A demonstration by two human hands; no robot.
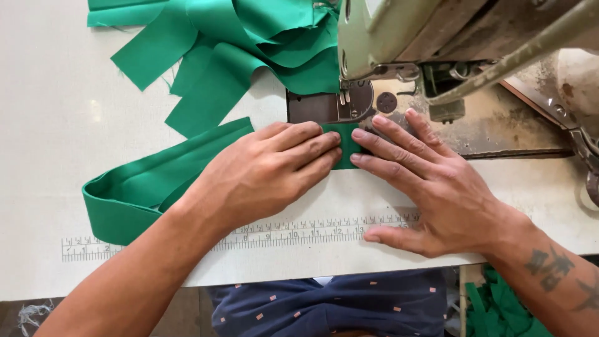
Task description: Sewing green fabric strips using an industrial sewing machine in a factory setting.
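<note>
Green fabric strip (156, 181), folded, pressed flat under both hands

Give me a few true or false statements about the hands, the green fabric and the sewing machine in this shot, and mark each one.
1. Both hands, the left hand and the right hand, press flat on the green fabric strip. True.
2. The fabric is red. False: it is green.
3. A printed ruler runs along the table near the hands. True.
4. The sewing machine stands left of the hands. False: it is ahead, to the right.
</note>
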